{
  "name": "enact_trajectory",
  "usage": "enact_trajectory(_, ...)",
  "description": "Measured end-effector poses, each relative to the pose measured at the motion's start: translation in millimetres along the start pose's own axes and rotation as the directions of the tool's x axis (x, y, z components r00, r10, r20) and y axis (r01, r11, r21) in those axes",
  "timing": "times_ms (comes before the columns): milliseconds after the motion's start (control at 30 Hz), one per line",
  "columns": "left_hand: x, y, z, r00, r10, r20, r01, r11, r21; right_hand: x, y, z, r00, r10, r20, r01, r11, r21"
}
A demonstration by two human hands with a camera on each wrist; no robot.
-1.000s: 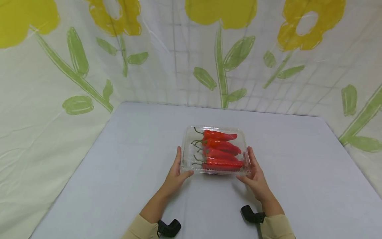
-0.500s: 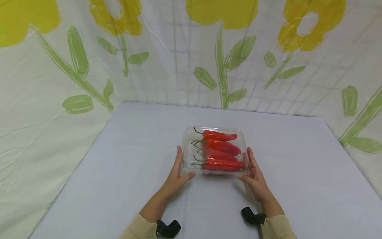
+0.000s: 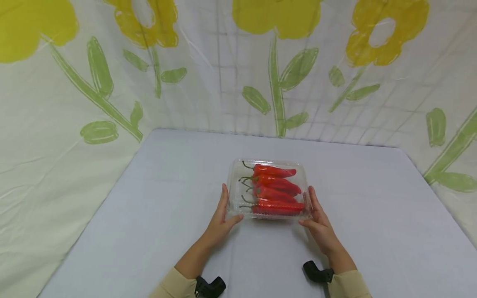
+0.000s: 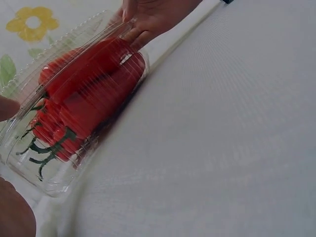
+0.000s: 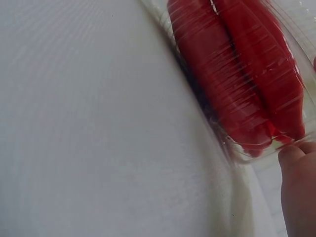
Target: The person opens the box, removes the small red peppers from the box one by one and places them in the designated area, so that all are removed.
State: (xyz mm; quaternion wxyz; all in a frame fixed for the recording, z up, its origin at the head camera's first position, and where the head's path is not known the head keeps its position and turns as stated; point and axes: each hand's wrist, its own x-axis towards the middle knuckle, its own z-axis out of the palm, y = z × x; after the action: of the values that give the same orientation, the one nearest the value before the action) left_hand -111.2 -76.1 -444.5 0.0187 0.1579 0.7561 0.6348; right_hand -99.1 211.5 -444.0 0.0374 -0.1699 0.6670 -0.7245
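Observation:
A clear plastic clamshell box (image 3: 234,174) stands shut on the table, with several red chili peppers (image 3: 277,194) with green stems lying in it. My left hand (image 3: 222,210) lies along its left side with fingers straight, the thumb touching the near left corner. My right hand (image 3: 316,212) lies the same way along its right side. In the left wrist view the box wall (image 4: 29,153) and peppers (image 4: 89,94) fill the left, and the right hand (image 4: 153,17) touches the far end. In the right wrist view my thumb (image 5: 298,182) touches the rim (image 5: 237,153) beside the peppers (image 5: 237,74).
The box sits on a pale grey table (image 3: 149,198). A white curtain with yellow flowers and green leaves (image 3: 275,82) hangs round the back and both sides. Black wrist camera mounts (image 3: 210,286) show at the cuffs.

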Motion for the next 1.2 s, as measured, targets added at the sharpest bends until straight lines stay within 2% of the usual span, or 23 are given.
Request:
enact_trajectory(500, -0.1, 0.0, -2.3, 1.000, 0.001, -0.009, 0.000, 1.000, 0.024, 1.6, -0.5, 1.3, 1.000, 0.005, -0.004, -0.005, 1.000, 0.002)
enact_trajectory(733, -0.4, -1.6, -1.4, 1.000, 0.007, 0.016, -0.008, 0.999, 0.037, 0.5, -3.0, 1.4, 1.000, 0.025, -0.012, -0.025, 1.000, -0.004)
enact_trajectory(933, -1.8, -2.9, -1.5, 0.999, 0.020, 0.025, -0.022, 0.996, 0.084, -2.1, -2.7, 1.8, 0.997, 0.068, -0.045, -0.072, 0.991, -0.112)
enact_trajectory(1200, -4.6, -3.6, -1.8, 1.000, 0.026, 0.004, -0.027, 0.989, 0.144, -7.5, -0.7, 4.2, 0.998, 0.014, -0.059, -0.025, 0.981, -0.192)
